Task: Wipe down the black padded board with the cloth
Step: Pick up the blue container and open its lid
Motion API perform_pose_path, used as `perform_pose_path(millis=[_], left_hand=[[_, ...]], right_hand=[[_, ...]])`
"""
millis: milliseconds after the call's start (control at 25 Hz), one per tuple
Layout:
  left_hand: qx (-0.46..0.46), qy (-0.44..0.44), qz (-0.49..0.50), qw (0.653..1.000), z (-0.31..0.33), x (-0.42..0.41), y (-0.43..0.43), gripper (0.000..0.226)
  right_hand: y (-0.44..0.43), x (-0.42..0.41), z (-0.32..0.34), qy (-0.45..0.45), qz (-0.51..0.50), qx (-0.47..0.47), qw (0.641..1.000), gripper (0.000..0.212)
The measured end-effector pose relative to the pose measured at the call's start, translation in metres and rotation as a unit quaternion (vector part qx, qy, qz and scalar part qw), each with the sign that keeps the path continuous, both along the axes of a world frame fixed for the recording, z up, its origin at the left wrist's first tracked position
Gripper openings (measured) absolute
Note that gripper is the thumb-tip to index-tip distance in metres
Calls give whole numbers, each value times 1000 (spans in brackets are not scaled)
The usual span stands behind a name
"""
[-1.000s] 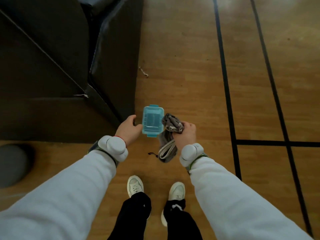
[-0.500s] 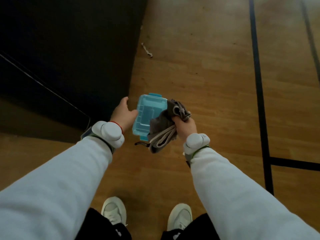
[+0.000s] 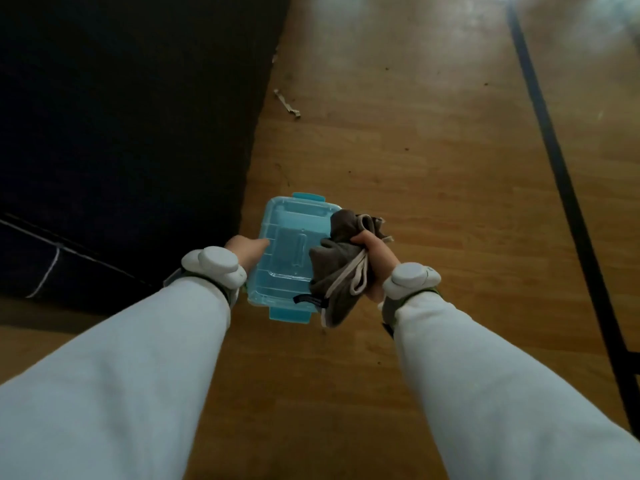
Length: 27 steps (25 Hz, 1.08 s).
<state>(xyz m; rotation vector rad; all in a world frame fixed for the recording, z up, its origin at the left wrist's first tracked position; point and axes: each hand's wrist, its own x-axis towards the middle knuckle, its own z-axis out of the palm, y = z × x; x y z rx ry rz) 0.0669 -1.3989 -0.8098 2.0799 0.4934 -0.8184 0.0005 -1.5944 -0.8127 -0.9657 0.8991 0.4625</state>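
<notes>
Cloth in hand, board not yet wiped
Brown cloth (image 3: 341, 268) bunched in right hand (image 3: 375, 258), fingers closed round it. Black padded board (image 3: 131, 116) at floor's (image 3: 415, 150) left edge. Left hand (image 3: 247, 251) grips blue box (image 3: 291, 258). Best: shake cloth flat, wipe w/ broad strokes.

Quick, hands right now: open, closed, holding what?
Left hand: holds the box.
Right hand: grips the cloth.

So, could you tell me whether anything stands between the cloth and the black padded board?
Yes: the blue lidded box, held by the left hand, sits just left of the cloth gripped in the right hand, between it and the black padded board.
</notes>
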Motion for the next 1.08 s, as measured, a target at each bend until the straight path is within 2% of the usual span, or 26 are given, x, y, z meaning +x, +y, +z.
perform_pose_path(millis=[40, 120, 240, 480, 640, 800, 920, 1000, 1080], left_hand=[[-21, 0, 27, 999, -6, -2, 0, 22], [-5, -20, 12, 1000, -14, -4, 2, 26], [33, -69, -39, 996, -14, -4, 3, 33], [53, -102, -80, 990, -12, -3, -2, 37], [-40, -60, -18, 997, -12, -3, 0, 45], [-112, -83, 16, 990, -9, -7, -6, 44], [-48, -174, -1, 984, -8, -7, -16, 37], [13, -215, -17, 976, -6, -6, -20, 35], [21, -203, -10, 979, -8, -5, -20, 33]], right_hand=[[0, -3, -6, -7, -3, 48, 999, 54], [-1, -7, -12, -24, 0, 92, 995, 53], [-2, -1, -13, -46, 18, 81, 996, 56], [-5, 8, -22, -20, 44, 44, 998, 58], [-7, 8, -25, -25, 31, 40, 998, 60], [-3, 9, -22, -19, 14, 20, 1000, 56], [4, 9, -21, -18, 19, -13, 1000, 49], [6, 10, -19, -18, 37, -36, 999, 61], [5, 13, -20, -17, 63, -69, 996, 69]])
